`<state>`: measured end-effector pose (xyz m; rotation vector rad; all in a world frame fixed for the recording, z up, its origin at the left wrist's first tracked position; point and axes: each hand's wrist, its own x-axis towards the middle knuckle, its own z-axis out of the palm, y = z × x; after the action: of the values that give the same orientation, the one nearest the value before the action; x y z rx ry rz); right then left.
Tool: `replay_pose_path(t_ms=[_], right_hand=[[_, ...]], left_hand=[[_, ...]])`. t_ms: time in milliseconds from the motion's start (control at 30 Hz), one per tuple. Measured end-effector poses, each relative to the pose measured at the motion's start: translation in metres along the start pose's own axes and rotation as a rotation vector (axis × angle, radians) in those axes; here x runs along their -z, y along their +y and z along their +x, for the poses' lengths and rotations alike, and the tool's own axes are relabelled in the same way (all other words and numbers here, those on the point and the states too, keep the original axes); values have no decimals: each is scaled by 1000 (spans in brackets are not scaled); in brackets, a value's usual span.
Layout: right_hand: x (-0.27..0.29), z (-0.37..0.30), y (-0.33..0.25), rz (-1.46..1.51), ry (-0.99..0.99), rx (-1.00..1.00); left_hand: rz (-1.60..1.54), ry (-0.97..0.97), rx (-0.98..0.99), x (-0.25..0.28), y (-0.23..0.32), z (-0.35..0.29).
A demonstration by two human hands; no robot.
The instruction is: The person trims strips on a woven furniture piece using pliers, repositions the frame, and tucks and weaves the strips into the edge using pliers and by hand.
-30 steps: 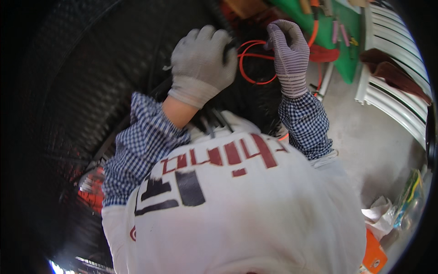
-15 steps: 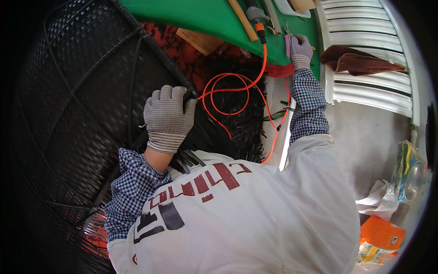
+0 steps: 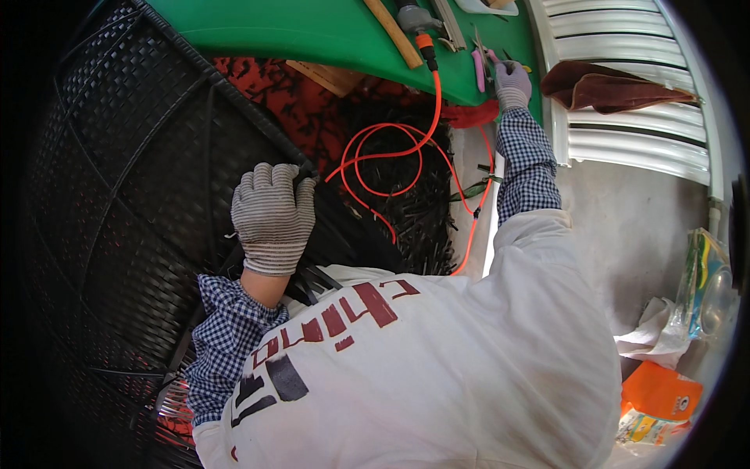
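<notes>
A large black woven wicker piece (image 3: pixel 148 164) fills the left side, its long edge slanting down toward the middle. My left hand (image 3: pixel 273 219), in a striped grey glove, lies on it close to the lower end of that edge, fingers stretched forward and thumb apart. On the green table (image 3: pixel 297 31), far right, my gloved right hand (image 3: pixel 512 84) has its fingers curled down; what they hold, if anything, is hidden. Pink-handled scissors (image 3: pixel 479 70) lie right beside these fingers, blades pointing away from me.
An orange hose (image 3: pixel 438 109) runs from a grey tool (image 3: pixel 418 19) on the table and coils above black strips (image 3: pixel 422 227). A wooden handle (image 3: pixel 394 35) lies nearby. At right stand a white slatted bench (image 3: pixel 625 144) with a brown cloth (image 3: pixel 609 86), and an orange package (image 3: pixel 660 391).
My left hand sits slightly lower and farther left in view. The whole view has shifted a little. The scissors show more fully, with their handles apart, beside my right fingers.
</notes>
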<state>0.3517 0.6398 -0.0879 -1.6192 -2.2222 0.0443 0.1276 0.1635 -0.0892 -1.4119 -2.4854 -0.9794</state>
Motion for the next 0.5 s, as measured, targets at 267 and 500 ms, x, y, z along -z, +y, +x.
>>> replay_pose_path(t_ms=[267,500], right_hand=[[2,31,8,-374,-300,109],[59,29,-18,-220,165,215]], left_hand=[[-36,74,12,-1,1,3],[12,41,41,-6,-4,0]])
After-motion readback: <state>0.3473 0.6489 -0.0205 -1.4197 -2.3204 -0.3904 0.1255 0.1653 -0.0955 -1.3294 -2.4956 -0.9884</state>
